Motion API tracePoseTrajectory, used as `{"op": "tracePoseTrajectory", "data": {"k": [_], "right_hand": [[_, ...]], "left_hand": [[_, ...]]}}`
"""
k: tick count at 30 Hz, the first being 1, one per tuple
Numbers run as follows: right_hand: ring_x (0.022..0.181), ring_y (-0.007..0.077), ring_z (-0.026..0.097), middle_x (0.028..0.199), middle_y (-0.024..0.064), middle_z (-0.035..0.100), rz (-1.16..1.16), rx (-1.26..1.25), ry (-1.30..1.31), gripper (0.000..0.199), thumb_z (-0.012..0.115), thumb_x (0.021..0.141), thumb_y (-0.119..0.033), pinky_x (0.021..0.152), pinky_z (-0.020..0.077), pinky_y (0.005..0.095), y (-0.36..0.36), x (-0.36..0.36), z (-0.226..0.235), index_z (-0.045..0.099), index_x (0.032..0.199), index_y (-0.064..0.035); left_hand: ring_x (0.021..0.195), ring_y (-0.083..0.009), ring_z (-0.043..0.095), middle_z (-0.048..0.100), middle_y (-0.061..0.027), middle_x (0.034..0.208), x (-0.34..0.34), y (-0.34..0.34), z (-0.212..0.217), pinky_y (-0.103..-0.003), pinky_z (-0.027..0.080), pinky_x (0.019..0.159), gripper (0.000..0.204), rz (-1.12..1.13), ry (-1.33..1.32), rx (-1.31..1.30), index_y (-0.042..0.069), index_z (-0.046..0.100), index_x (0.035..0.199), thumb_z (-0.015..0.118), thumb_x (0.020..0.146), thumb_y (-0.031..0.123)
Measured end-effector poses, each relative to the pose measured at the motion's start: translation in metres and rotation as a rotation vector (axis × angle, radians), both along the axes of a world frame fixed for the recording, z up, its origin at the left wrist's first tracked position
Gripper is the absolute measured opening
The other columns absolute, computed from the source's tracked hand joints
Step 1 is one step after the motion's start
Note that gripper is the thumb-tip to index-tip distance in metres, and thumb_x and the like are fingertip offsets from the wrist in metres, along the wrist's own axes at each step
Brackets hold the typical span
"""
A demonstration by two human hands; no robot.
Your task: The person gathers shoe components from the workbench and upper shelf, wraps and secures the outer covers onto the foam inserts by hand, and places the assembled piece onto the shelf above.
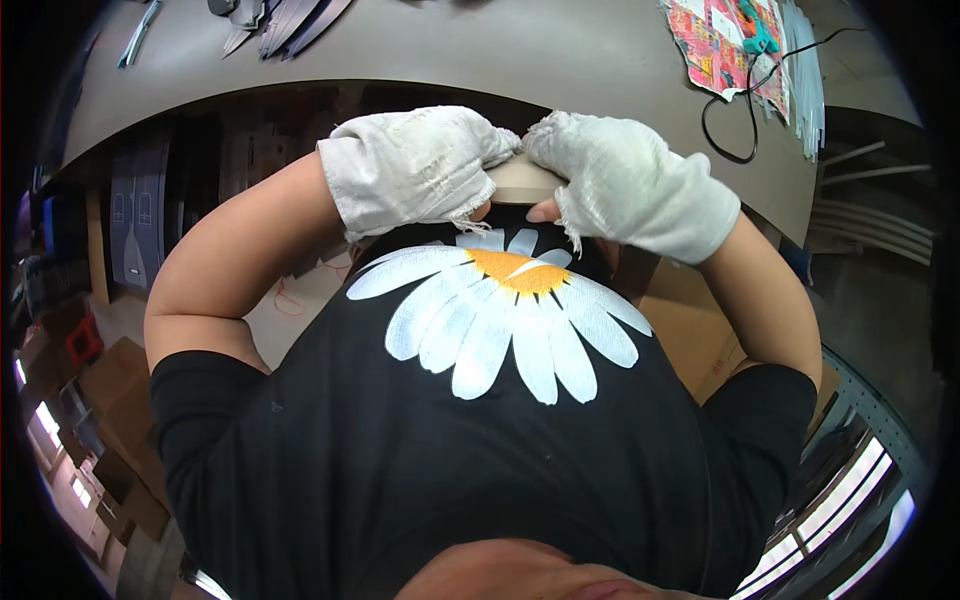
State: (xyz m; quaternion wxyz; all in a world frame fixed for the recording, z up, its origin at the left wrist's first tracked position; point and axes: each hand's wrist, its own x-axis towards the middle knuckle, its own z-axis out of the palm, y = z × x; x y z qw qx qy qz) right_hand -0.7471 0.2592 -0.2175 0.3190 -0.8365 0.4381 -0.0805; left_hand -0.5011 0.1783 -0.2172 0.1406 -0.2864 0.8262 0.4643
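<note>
Both my hands wear white cloth gloves with frayed, cut-off thumb ends. My left hand point(415, 170) and my right hand point(630, 180) meet in front of my chest, at the near edge of the grey table point(450, 62). Between them is a smooth beige piece point(526, 180) with a curved edge. Fingers bend over its top from both sides, while the bare thumb tips show low at its lower edge. Its ends are covered by the gloves, so its full shape and exact kind cannot be made out.
Dark grey, blade-shaped pieces point(295, 25) lie at the far left of the table. To the far right are a pink patterned sheet point(708, 50), a teal tool point(760, 38), a black cable point(707, 130) and pale strips point(806, 95). Cardboard point(685, 315) stands below, right.
</note>
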Motion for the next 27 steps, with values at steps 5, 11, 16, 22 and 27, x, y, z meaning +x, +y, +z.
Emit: {"op": "tracePoseTrajectory", "data": {"k": [5,11,16,22,27], "right_hand": [[0.091,0.0387,0.08,0.094,0.0186,0.078,-0.101,-0.016,-0.007,0.028,0.083,0.096,-0.027,0.081,0.0641,0.0469,0.018,0.019,0.004,0.076,0.107,-0.0017],[0.091,0.0371,0.078,0.098,0.0162,0.078,-0.08,0.126,0.138,0.023,0.081,0.098,-0.021,0.082,0.0635,0.0456,0.015,0.024,0.004,0.079,0.114,-0.0043],[0.09,0.0392,0.078,0.097,0.0172,0.079,-0.052,0.129,0.198,0.024,0.078,0.101,-0.025,0.082,0.0631,0.0477,0.011,0.012,-0.019,0.077,0.113,-0.0047],[0.09,0.0405,0.078,0.1,0.0191,0.078,-0.058,0.093,0.177,0.034,0.082,0.1,-0.033,0.082,0.0622,0.0483,0.006,0.007,-0.019,0.077,0.116,-0.004],[0.083,0.0367,0.077,0.1,0.0202,0.076,-0.056,0.4,0.087,0.048,0.079,0.105,-0.047,0.077,0.0616,0.0462,-0.009,0.004,-0.012,0.073,0.122,-0.0024]], "left_hand": [[0.077,-0.0299,0.074,0.078,-0.0147,0.088,0.008,0.001,-0.004,-0.043,0.059,0.074,0.029,-0.019,-0.032,0.081,0.004,0.082,0.114,0.081,0.091,0.021],[0.071,-0.0202,0.065,0.073,-0.0091,0.081,-0.003,0.0,-0.034,-0.038,0.055,0.068,0.05,-0.043,-0.206,0.305,0.001,0.082,0.127,0.078,0.079,0.014],[0.076,-0.0209,0.068,0.074,-0.01,0.085,0.004,-0.012,-0.052,-0.038,0.057,0.072,0.066,-0.12,0.005,0.296,-0.003,0.074,0.141,0.092,0.091,0.038],[0.104,-0.0316,0.077,0.082,-0.0202,0.115,0.018,-0.03,-0.041,-0.045,0.06,0.096,0.073,-0.209,0.004,0.089,0.0,0.072,0.145,0.092,0.091,0.046],[0.099,-0.0319,0.078,0.083,-0.0175,0.108,0.012,-0.023,-0.048,-0.043,0.061,0.091,0.059,-0.142,-0.058,0.172,0.004,0.076,0.14,0.089,0.095,0.041]]}}
